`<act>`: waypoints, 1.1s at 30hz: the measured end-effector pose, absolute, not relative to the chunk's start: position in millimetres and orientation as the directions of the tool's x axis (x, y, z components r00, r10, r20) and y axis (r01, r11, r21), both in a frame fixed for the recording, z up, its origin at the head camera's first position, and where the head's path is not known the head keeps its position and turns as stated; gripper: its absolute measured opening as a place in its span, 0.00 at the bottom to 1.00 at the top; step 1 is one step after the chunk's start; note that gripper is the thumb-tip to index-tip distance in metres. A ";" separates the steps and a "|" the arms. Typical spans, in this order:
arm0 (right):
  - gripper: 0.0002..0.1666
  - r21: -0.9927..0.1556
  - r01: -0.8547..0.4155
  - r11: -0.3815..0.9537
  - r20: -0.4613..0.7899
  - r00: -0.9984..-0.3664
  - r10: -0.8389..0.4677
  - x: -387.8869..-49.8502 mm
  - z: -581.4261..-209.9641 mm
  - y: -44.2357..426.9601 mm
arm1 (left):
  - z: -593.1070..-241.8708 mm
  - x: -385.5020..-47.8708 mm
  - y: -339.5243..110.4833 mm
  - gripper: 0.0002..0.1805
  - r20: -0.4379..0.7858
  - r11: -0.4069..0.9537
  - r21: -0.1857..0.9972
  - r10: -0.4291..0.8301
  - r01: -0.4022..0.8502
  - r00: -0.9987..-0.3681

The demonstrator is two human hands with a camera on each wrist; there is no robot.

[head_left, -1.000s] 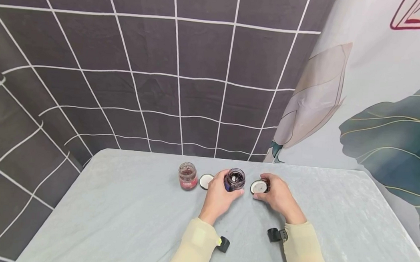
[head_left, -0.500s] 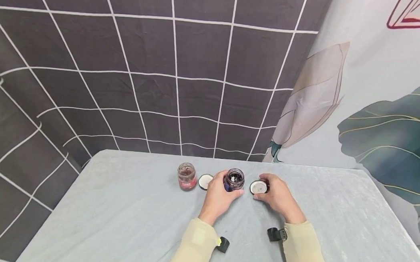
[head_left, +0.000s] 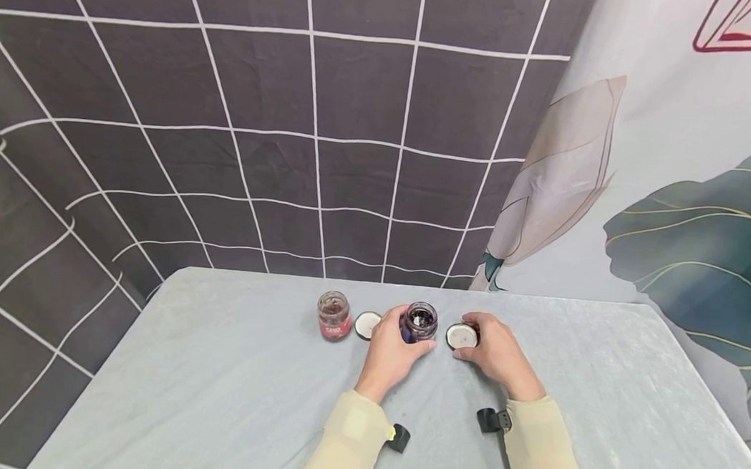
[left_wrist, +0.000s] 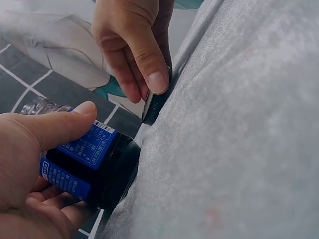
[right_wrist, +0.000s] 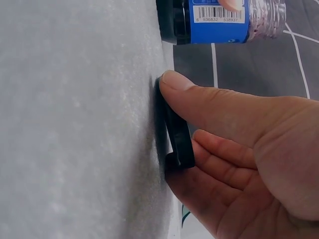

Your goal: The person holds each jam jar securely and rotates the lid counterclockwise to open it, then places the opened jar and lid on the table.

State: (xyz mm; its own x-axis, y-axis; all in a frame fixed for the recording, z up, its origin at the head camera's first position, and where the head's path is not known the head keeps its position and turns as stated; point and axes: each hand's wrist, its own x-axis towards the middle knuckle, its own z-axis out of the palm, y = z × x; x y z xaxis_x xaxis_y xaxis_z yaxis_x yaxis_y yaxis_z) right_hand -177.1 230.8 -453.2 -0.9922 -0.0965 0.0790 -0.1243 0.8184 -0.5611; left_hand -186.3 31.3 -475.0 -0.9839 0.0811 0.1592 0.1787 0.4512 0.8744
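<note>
My left hand (head_left: 389, 350) grips a glass jar (head_left: 420, 322) with dark contents, its mouth uncovered and facing up. In the left wrist view, the jar's blue label (left_wrist: 92, 147) shows between my thumb and fingers, and its base meets the cloth. To the right of the jar, my right hand (head_left: 494, 348) pinches a black lid (head_left: 462, 337) by its edges, pale inner side up. The right wrist view has this lid (right_wrist: 179, 134) slightly tilted, close against the cloth; whether it touches all round I cannot tell.
A second uncovered glass jar (head_left: 334, 317) with a red label stands left of my left hand. Another lid (head_left: 367, 325), white side up, lies between that jar and my hand. The grey cloth-covered table (head_left: 211, 382) ends at a dark gridded curtain (head_left: 360, 176) behind.
</note>
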 end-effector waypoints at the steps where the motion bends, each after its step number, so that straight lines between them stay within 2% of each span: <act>1: 0.38 -0.560 -0.125 0.819 0.079 -0.992 -0.098 -177.2 -453.4 230.7 | -475.0 -186.6 31.5 0.37 0.160 0.451 0.875 0.080 0.179 -0.984; 22: 0.39 -0.556 -0.151 0.817 0.095 -0.989 -0.117 -178.5 -454.8 230.2 | -473.5 -186.6 32.5 0.38 0.156 0.470 0.864 0.088 0.179 -0.984; 33: 0.42 -0.577 -0.157 0.801 0.094 -0.988 -0.126 -178.2 -456.1 229.6 | -467.7 -184.4 30.3 0.45 0.165 0.474 0.860 0.093 0.189 -0.982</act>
State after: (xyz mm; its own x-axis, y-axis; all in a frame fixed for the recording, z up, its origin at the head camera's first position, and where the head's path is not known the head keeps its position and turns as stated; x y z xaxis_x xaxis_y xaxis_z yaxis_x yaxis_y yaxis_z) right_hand -178.2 229.6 -456.1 -0.9875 -0.1262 0.0941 -0.1574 0.8015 -0.5769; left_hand -184.4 30.3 -467.7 -0.9819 0.0930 0.1648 0.1892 0.4739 0.8600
